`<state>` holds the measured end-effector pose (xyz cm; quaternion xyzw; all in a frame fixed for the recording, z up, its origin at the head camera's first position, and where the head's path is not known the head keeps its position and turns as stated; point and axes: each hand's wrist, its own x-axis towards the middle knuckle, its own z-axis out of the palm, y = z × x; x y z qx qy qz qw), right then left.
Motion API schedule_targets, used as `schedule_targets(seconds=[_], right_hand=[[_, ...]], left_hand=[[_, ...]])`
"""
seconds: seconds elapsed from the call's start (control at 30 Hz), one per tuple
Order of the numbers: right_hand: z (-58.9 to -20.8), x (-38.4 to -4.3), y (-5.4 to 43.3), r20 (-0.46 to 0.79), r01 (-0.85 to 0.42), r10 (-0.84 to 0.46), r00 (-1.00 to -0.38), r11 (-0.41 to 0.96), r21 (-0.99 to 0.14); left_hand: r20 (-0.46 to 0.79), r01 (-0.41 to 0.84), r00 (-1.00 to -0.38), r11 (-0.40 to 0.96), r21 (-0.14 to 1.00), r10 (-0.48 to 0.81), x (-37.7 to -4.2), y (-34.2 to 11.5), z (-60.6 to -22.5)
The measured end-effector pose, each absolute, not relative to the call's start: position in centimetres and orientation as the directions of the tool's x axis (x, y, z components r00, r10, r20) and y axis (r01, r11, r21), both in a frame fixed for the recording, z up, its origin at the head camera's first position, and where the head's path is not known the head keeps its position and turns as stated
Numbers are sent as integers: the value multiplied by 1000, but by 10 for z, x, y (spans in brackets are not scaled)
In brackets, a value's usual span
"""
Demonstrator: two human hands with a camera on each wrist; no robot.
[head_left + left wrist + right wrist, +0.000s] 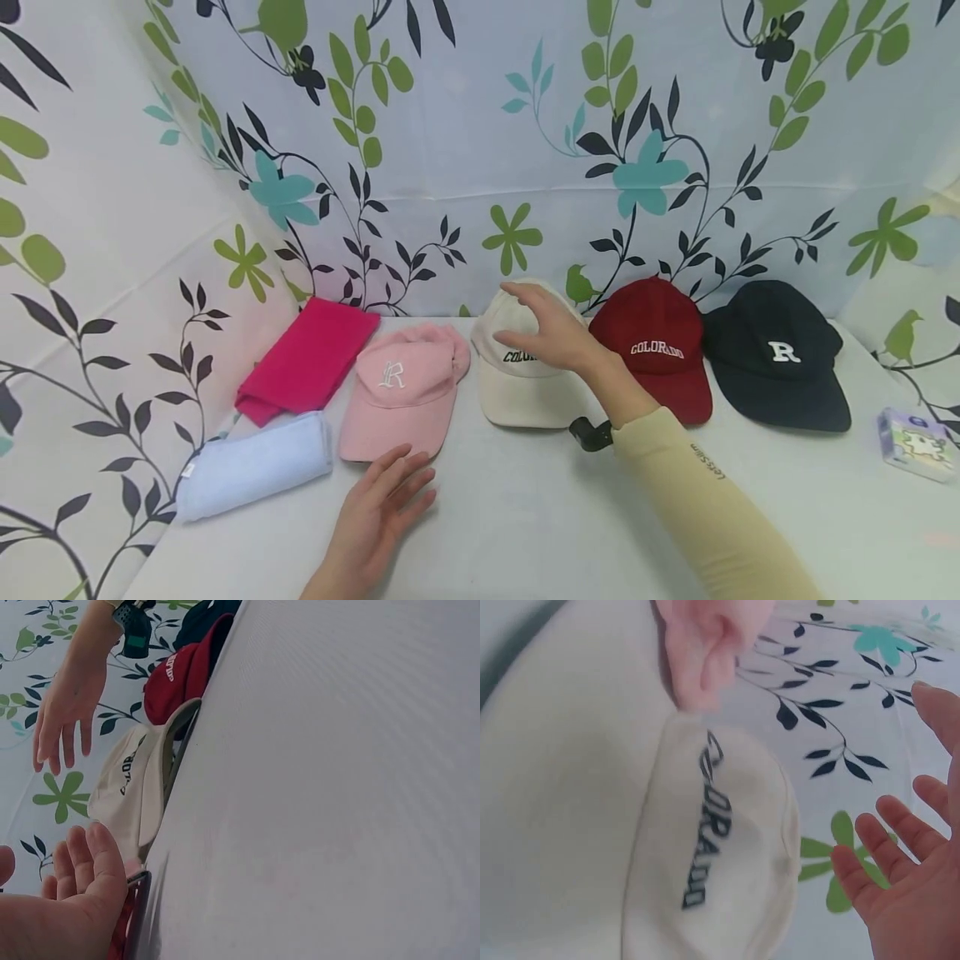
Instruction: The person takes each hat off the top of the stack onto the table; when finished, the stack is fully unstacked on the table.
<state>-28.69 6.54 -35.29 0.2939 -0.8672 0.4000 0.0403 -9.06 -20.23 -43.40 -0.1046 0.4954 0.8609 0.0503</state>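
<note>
My right hand (553, 329) hovers over the cream cap (517, 392) marked COLORADO, fingers spread and holding nothing. The right wrist view shows that hand (907, 877) apart from the cap's crown (727, 847). Just in front of the pink cap's brim (393, 425) is my left hand (378, 521), its fingers loosely extended and nothing in them. The left wrist view also has the left hand (75, 892) low at the left, palm showing, with the cream cap (127, 784) beyond it. To the right of the cream cap stand a dark red cap (656, 358) and a black cap (780, 358).
A folded magenta cloth (307, 358) and a rolled light blue cloth (255, 467) lie left of the pink cap. At the far right sits a small purple box (917, 444). Patterned fabric (450, 108) hangs behind the white table (495, 525).
</note>
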Motion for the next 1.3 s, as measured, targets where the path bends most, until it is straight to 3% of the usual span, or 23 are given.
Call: schedule_targets(seconds=[0.5, 1.3], right_hand=[[-383, -293, 4, 282, -492, -497, -821, 364, -791], [-404, -300, -37, 128, -379, -479, -868, 475, -794]], left_hand=[[-377, -298, -920, -426, 854, -112, -86, -239, -444], [-337, -207, -923, -503, 840, -184, -101, -236, -445]])
